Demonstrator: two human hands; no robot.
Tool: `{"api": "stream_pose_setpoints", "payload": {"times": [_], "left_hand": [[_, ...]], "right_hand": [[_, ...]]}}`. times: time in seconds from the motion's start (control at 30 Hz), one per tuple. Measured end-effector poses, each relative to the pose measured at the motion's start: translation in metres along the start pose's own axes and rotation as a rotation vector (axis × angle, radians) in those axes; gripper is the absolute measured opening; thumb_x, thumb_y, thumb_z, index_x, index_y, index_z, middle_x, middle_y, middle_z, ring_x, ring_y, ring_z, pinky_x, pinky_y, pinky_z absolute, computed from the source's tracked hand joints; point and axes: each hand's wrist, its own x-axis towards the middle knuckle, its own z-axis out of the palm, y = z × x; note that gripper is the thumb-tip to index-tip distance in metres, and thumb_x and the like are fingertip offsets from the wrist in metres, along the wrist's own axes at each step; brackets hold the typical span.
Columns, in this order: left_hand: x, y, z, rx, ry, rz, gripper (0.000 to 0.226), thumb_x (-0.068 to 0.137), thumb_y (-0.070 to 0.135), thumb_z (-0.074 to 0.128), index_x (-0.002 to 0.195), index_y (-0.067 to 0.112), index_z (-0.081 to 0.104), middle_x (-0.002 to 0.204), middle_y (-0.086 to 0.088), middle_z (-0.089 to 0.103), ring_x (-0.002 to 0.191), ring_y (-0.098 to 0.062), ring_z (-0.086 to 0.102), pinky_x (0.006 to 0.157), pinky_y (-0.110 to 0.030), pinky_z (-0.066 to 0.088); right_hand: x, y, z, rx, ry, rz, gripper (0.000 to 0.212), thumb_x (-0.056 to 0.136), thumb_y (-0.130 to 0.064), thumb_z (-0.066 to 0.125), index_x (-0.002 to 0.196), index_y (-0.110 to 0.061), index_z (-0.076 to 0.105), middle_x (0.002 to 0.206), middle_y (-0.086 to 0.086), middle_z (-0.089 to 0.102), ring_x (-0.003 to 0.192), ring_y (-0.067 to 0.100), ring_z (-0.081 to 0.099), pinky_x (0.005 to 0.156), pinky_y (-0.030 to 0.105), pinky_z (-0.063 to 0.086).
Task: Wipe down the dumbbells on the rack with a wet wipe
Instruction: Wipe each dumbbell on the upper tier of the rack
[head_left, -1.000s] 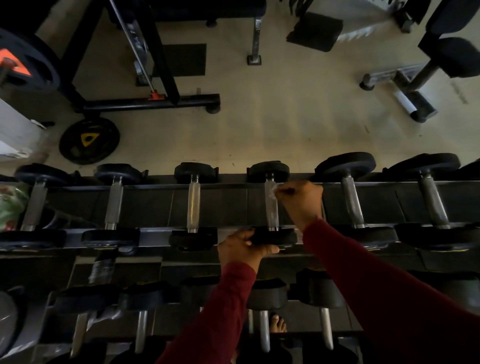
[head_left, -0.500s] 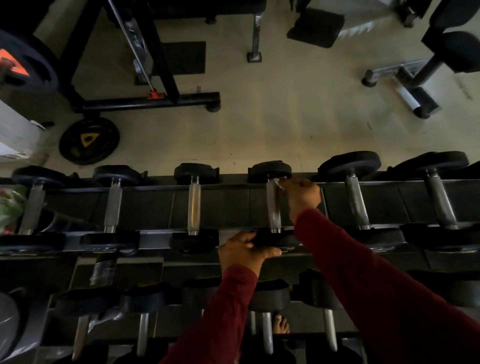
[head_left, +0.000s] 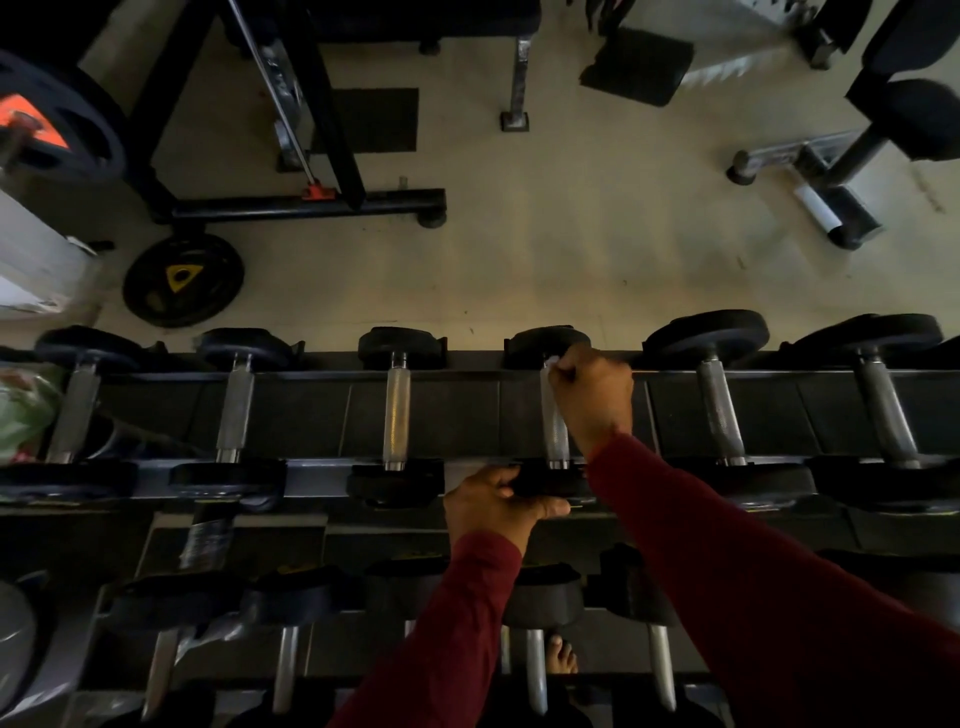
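Left hand (head_left: 493, 504): fingers and thumb curled round the near head (head_left: 553, 480) of the fourth dumbbell along the upper tier, gripping it. Likely there to brace the weight so it does not roll in its cradle while the other hand works the bar.

Right hand (head_left: 592, 392): farther in, at the far end of the same dumbbell's knurled handle (head_left: 555, 431), fingers closed in a pinch on a small pale scrap, the wet wipe (head_left: 552, 361), only a corner showing at the fingertips. Wipe sits touching the handle where it meets the far head (head_left: 545, 340). Holding it bunched and pinched would concentrate pressure on the knurling; that is my reading, not seen.

Both sleeves dark red. A bare foot (head_left: 563, 657) shows below, between the lower-tier handles.

Rack (head_left: 311, 480): two tiers visible, dumbbells lying crosswise with heads on the front and back rails, handles bridging the gap, which leaves each handle open to a hand from above. Neighbouring dumbbell (head_left: 397, 410) to the left, untouched at present; cannot tell whether wiped.

Judged stage: mid-task, on one handle, several dumbbells to the right still to do.

Beyond the rack: pale floor, a weight plate (head_left: 183, 280) with yellow triangle lying flat.
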Motion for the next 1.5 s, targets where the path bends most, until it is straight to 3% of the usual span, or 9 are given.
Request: {"api": "stream_pose_setpoints", "payload": {"times": [0.23, 0.37, 0.53, 0.7, 0.8, 0.9, 1.07, 1.23, 1.5], "left_hand": [[-0.005, 0.006, 0.0, -0.014, -0.003, -0.011, 0.066, 0.047, 0.013, 0.099, 0.107, 0.01, 0.072, 0.093, 0.002, 0.073, 0.082, -0.001, 0.066, 0.078, -0.019, 0.057], [-0.006, 0.008, 0.0, -0.01, -0.02, -0.025, 0.062, 0.05, 0.01, 0.098, 0.106, 0.009, 0.071, 0.079, 0.018, 0.062, 0.075, 0.01, 0.059, 0.079, -0.019, 0.055], [-0.005, 0.007, 0.0, 0.003, -0.012, -0.016, 0.063, 0.047, 0.015, 0.099, 0.103, 0.011, 0.072, 0.086, 0.011, 0.067, 0.08, 0.002, 0.062, 0.084, -0.028, 0.058], [-0.002, 0.002, 0.0, 0.026, -0.002, 0.02, 0.061, 0.045, 0.019, 0.1, 0.1, 0.016, 0.074, 0.093, 0.007, 0.074, 0.088, -0.006, 0.069, 0.082, -0.028, 0.059], [0.001, 0.001, -0.003, 0.105, -0.045, 0.063, 0.057, 0.046, 0.027, 0.099, 0.099, 0.025, 0.076, 0.092, 0.011, 0.074, 0.087, -0.003, 0.068, 0.084, -0.03, 0.059], [0.004, 0.004, -0.006, 0.176, -0.072, 0.099, 0.056, 0.046, 0.033, 0.098, 0.097, 0.027, 0.077, 0.089, 0.011, 0.074, 0.084, -0.005, 0.069, 0.084, -0.031, 0.059], [0.005, 0.004, -0.008, 0.209, -0.077, 0.109, 0.058, 0.048, 0.031, 0.098, 0.101, 0.023, 0.077, 0.09, 0.009, 0.074, 0.083, -0.003, 0.068, 0.084, -0.027, 0.058], [0.006, 0.003, -0.008, 0.229, -0.053, 0.112, 0.064, 0.044, 0.036, 0.098, 0.102, 0.023, 0.077, 0.092, 0.009, 0.074, 0.083, -0.002, 0.068, 0.081, -0.025, 0.059], [0.003, 0.005, -0.007, 0.214, -0.05, 0.094, 0.058, 0.045, 0.035, 0.098, 0.098, 0.023, 0.077, 0.089, 0.01, 0.074, 0.083, 0.0, 0.068, 0.081, -0.024, 0.059]], "right_hand": [[-0.001, 0.006, 0.009, -0.36, -0.228, -0.473, 0.017, 0.077, -0.005, 0.076, 0.091, -0.005, 0.066, 0.086, 0.013, 0.067, 0.087, 0.032, 0.064, 0.054, 0.037, 0.057], [0.001, 0.002, 0.017, -0.438, -0.336, -0.519, 0.027, 0.076, -0.002, 0.075, 0.102, -0.006, 0.068, 0.093, 0.015, 0.068, 0.096, 0.033, 0.064, 0.058, 0.041, 0.06], [-0.002, 0.0, 0.005, -0.292, -0.235, -0.408, 0.017, 0.081, -0.002, 0.068, 0.097, -0.008, 0.067, 0.091, 0.011, 0.066, 0.085, 0.027, 0.064, 0.065, 0.035, 0.057], [-0.009, 0.012, -0.007, 0.082, -0.016, 0.086, 0.004, 0.089, -0.01, 0.067, 0.085, -0.012, 0.067, 0.077, -0.001, 0.065, 0.064, 0.009, 0.06, 0.061, 0.015, 0.048], [0.002, 0.019, -0.01, 0.291, -0.118, 0.48, 0.007, 0.086, -0.02, 0.074, 0.092, -0.017, 0.072, 0.085, -0.009, 0.069, 0.075, -0.002, 0.062, 0.069, 0.008, 0.046], [0.006, 0.022, -0.017, 0.39, -0.274, 0.628, 0.01, 0.084, -0.027, 0.076, 0.094, -0.028, 0.074, 0.088, -0.015, 0.069, 0.085, -0.004, 0.06, 0.087, 0.02, 0.049], [-0.012, 0.02, -0.039, 0.392, -0.445, 0.629, 0.024, 0.084, -0.014, 0.075, 0.076, -0.032, 0.06, 0.084, -0.011, 0.065, 0.082, 0.002, 0.062, 0.089, 0.026, 0.052], [-0.039, 0.033, -0.045, 0.157, -0.644, 0.523, 0.007, 0.083, -0.026, 0.076, 0.089, -0.028, 0.074, 0.087, -0.017, 0.069, 0.079, -0.008, 0.06, 0.08, 0.014, 0.05], [-0.021, 0.022, -0.03, 0.139, -0.272, 0.192, 0.006, 0.089, -0.019, 0.071, 0.092, -0.022, 0.074, 0.084, -0.013, 0.07, 0.064, -0.016, 0.055, 0.065, -0.003, 0.04]]}}
